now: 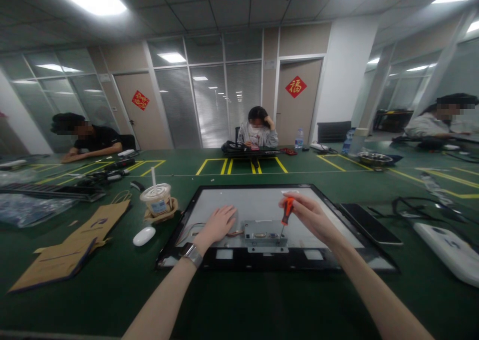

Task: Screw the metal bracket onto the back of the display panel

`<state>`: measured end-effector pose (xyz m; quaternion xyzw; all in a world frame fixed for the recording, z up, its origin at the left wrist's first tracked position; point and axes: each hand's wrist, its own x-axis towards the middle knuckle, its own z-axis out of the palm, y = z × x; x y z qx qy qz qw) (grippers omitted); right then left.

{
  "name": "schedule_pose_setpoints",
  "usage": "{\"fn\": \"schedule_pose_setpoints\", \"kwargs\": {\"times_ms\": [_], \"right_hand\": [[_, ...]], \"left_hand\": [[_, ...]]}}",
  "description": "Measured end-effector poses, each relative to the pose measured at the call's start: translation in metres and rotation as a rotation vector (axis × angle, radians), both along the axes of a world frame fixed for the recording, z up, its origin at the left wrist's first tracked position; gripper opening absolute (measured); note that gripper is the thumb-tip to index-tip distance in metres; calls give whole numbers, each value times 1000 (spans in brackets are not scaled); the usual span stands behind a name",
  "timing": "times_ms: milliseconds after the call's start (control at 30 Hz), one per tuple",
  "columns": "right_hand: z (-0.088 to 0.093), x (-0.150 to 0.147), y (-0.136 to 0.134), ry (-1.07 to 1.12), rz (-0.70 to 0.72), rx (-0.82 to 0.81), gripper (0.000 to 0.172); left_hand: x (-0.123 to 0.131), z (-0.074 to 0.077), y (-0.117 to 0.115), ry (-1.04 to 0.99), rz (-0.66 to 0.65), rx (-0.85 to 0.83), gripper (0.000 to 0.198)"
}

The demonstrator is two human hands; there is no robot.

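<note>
A flat display panel (258, 205) with a black frame lies face down on the green table in front of me. Near its front edge a metal bracket (258, 226) carries ports, and wires run from its left side. My right hand (309, 213) grips an orange and black screwdriver (287, 211) by the handle. The shaft points down at the bracket's right end; whether the tip sits in a screw is too small to tell. My left hand (220, 224) lies flat with outstretched fingers on the panel, left of the bracket, a watch (192, 254) on its wrist.
To the left are a drink cup (156, 200) with a straw, a white mouse (144, 236) and a paper bag (71, 245). On the right lie a dark phone-like slab (370, 224), cables and a white device (449, 253). Several people sit around the table (112, 305).
</note>
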<state>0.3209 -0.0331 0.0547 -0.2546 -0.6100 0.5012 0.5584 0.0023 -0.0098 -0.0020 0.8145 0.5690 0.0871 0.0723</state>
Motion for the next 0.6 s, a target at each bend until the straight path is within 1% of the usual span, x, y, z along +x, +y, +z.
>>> {"fn": "schedule_pose_setpoints", "kwargs": {"times_ms": [100, 233, 333, 400, 467, 600], "right_hand": [[1, -1, -1, 22, 31, -6, 33], [1, -3, 0, 15, -2, 22, 28], [0, -2, 1, -6, -44, 36, 30], [0, -1, 1, -23, -46, 27, 34], [2, -1, -1, -20, -20, 20, 36], [7, -6, -7, -7, 65, 26, 34]], "left_hand": [[-1, -1, 0, -5, -2, 1, 51], [0, -1, 1, -10, -4, 6, 51], [0, -2, 2, -14, -4, 12, 50], [0, -3, 2, -15, -3, 16, 50], [0, -4, 3, -16, -4, 17, 50], [-1, -4, 3, -14, -2, 10, 50]]}}
